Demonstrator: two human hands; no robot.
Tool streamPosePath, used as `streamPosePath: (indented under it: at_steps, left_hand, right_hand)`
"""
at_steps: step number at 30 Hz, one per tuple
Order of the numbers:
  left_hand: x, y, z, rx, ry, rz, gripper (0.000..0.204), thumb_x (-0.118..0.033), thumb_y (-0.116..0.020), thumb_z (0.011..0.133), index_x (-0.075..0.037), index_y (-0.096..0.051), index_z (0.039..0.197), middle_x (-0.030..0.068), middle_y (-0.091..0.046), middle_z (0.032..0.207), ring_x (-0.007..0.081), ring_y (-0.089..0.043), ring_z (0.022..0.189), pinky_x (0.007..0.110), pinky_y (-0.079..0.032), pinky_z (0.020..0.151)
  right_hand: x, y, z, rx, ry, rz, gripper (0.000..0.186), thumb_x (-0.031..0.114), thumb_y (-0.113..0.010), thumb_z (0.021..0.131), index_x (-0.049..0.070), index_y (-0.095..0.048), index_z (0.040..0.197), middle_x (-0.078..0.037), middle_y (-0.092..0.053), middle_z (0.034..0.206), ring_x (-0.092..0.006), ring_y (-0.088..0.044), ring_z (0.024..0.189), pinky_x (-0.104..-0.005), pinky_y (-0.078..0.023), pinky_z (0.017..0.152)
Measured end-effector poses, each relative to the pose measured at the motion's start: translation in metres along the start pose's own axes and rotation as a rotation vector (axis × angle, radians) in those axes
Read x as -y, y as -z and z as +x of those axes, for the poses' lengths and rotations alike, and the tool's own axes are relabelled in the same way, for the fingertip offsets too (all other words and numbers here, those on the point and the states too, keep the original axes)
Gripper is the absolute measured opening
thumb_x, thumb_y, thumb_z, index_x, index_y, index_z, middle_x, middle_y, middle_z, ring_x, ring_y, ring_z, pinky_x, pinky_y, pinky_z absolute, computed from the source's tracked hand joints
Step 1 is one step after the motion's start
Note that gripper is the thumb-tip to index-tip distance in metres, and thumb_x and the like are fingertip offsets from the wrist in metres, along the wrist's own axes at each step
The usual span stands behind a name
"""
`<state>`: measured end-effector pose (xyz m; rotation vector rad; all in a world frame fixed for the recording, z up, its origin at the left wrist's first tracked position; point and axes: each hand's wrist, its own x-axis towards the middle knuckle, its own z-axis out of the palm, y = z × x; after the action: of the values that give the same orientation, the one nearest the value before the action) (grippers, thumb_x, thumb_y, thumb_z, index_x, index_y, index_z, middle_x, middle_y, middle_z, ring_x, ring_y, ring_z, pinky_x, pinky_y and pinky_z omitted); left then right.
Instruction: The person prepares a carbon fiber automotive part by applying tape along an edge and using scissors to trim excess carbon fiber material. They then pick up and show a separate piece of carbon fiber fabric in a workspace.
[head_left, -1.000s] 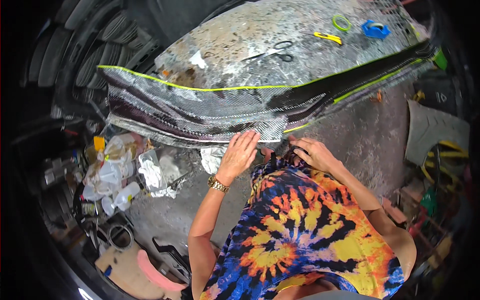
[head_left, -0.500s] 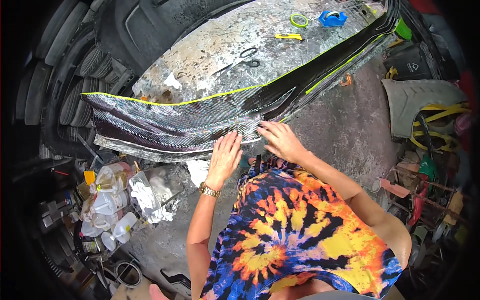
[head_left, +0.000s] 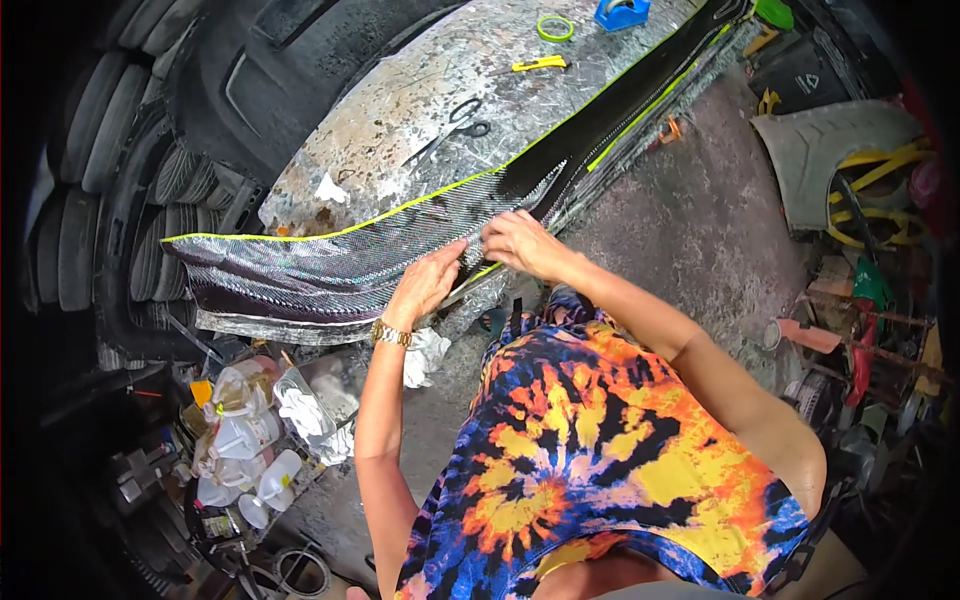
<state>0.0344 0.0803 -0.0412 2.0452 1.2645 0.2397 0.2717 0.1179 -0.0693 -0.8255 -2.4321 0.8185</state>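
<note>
A long, curved panel-shaped mould lies across the table, covered with glossy black woven carbon-fibre cloth (head_left: 350, 262). Bright yellow-green tape (head_left: 375, 222) runs along its far edge, and a shorter strip shows on the near side. My left hand (head_left: 426, 285) rests on the cloth at the middle of the piece, its fingers stretched out and pointing right. Beside it, just to the right, my right hand (head_left: 524, 246) has its fingers bent together, tips at the cloth near the bend. What lies under those fingertips is partly hidden.
Scissors (head_left: 478, 129), a yellow utility knife (head_left: 540, 64), a green tape roll (head_left: 555, 28) and a blue tape dispenser (head_left: 622, 14) lie on the stained table (head_left: 395, 130). Plastic jugs (head_left: 245, 435) stand lower left. Stacked tyres (head_left: 80, 240) line the left; a grey fender (head_left: 830, 150) sits right.
Both hands have moved from the near edge further in over the cloth and closer together. My right fingers, spread before, are now bent inward. The whole view has shifted and turned slightly.
</note>
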Motion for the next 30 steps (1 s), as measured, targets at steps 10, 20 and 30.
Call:
streamPosePath:
  at_steps: [10, 20, 30]
  left_hand:
    - [-0.003, 0.017, 0.003, 0.09, 0.119, -0.234, 0.044, -0.021, -0.04, 0.093, -0.005, -0.05, 0.132, 0.0198, -0.057, 0.126, 0.0341, -0.055, 0.115, 0.036, -0.04, 0.099]
    - [0.012, 0.024, 0.0, 0.145, 0.155, -0.277, 0.044, -0.022, -0.036, 0.096, -0.003, -0.05, 0.132, 0.0123, -0.054, 0.134, 0.0268, -0.05, 0.124, 0.032, -0.035, 0.105]
    - [0.016, 0.018, -0.003, 0.15, 0.039, -0.12, 0.046, -0.03, -0.037, 0.096, -0.004, -0.053, 0.13, 0.012, -0.049, 0.139, 0.0304, -0.047, 0.126, 0.034, -0.035, 0.107]
  right_hand:
    - [-0.023, 0.013, 0.03, 0.126, -0.072, 0.201, 0.025, 0.026, -0.065, 0.084, 0.001, -0.064, 0.088, -0.011, -0.058, 0.091, -0.0291, -0.056, 0.095, -0.0403, -0.044, 0.085]
    - [-0.028, 0.007, 0.032, 0.141, -0.14, 0.265, 0.023, 0.025, -0.068, 0.082, 0.002, -0.065, 0.087, -0.012, -0.061, 0.088, -0.0294, -0.061, 0.087, -0.0389, -0.047, 0.078]
    - [-0.038, 0.025, 0.025, -0.041, -0.325, 0.357, 0.027, 0.028, -0.066, 0.085, 0.002, -0.068, 0.087, -0.012, -0.062, 0.084, -0.0269, -0.062, 0.087, -0.036, -0.048, 0.076]
